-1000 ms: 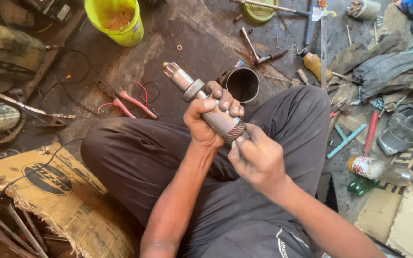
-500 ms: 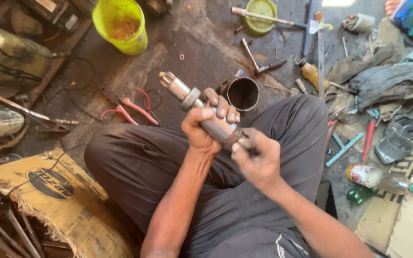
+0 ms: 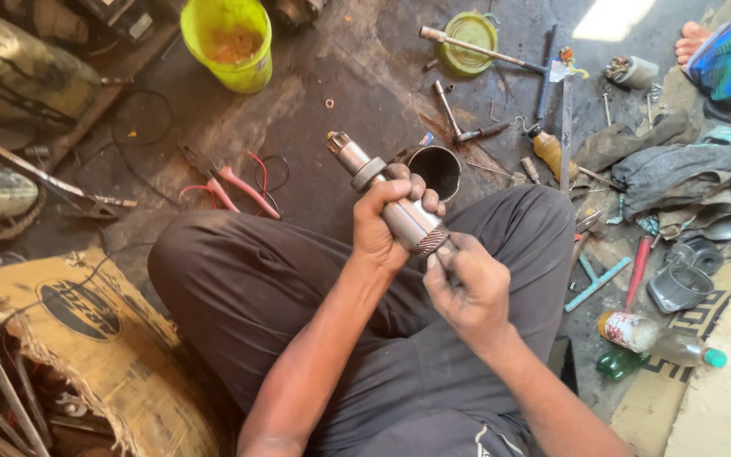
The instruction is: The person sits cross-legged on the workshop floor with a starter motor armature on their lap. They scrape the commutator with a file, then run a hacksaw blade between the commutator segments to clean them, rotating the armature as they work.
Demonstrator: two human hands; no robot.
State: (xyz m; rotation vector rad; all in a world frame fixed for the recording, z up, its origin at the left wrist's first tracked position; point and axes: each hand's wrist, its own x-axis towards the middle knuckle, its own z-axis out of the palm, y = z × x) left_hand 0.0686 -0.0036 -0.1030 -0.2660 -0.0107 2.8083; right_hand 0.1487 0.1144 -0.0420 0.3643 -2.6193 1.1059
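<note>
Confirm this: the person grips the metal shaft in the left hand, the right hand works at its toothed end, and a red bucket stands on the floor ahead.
One thing is wrong: the bucket is yellow-green, not red, as the head view shows. The left hand does grip the metal shaft, and the right hand is at its toothed end.

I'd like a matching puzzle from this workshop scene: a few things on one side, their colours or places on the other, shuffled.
Things:
1. bucket
2. pliers
3. metal shaft
4. plastic bottle

Colour or place:
A. held in the left hand, with the right hand at its knurled end
B. green cap, lying on the floor at right
C. yellow-green
D. pink handles

Pairs: 1-C, 2-D, 3-A, 4-B
</note>
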